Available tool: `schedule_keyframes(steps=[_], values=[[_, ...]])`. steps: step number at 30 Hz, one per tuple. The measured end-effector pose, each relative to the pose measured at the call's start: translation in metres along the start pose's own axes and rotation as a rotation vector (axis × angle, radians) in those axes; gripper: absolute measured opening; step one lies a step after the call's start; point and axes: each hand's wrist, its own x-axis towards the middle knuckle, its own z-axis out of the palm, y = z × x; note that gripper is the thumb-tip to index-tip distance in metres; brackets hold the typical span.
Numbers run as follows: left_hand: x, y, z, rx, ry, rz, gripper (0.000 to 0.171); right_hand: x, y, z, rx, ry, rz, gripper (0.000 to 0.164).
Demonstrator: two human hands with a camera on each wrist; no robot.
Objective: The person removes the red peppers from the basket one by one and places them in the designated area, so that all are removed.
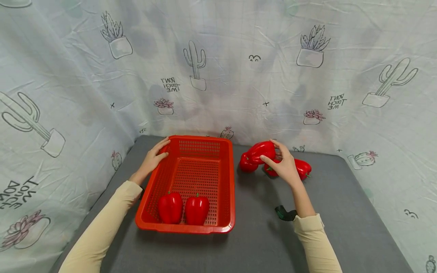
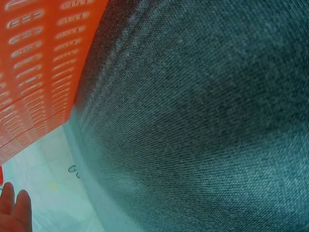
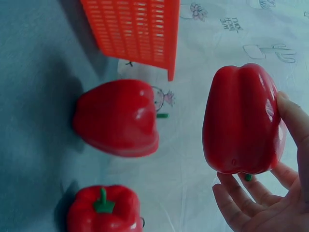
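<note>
My right hand (image 1: 285,163) pinches a red bell pepper (image 3: 241,118) between thumb and fingers, lifted above the table. Behind and below it sits another red pepper (image 1: 247,165), partly covered in the head view. Two more red peppers, one partly behind my hand (image 1: 271,170) and one further right (image 1: 303,168), lie on the table. The left hand (image 1: 153,157) rests at the far left rim of a red plastic basket (image 1: 233,189), its fingers extended. Inside the basket, a left pepper (image 1: 170,208) and a right pepper (image 1: 197,209) stand side by side at the near end.
The basket stands left of the loose peppers on a grey table (image 1: 259,242). A white curtain (image 1: 232,68) printed with potted cacti hangs behind the table and along both sides. A dark strap (image 1: 286,213) shows beside the right wrist.
</note>
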Motion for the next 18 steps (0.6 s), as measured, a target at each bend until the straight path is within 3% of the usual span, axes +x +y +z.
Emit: schedule_keyframes(steps=[9, 18], values=[[-0.001, 0.005, 0.000, 0.018, 0.003, -0.001, 0.047, -0.011, 0.012, -0.013, -0.029, 0.029, 0.014, 0.067], [0.005, -0.018, 0.002, 0.016, 0.007, 0.001, 0.047, -0.021, 0.027, -0.023, -0.071, 0.042, 0.070, 0.067]])
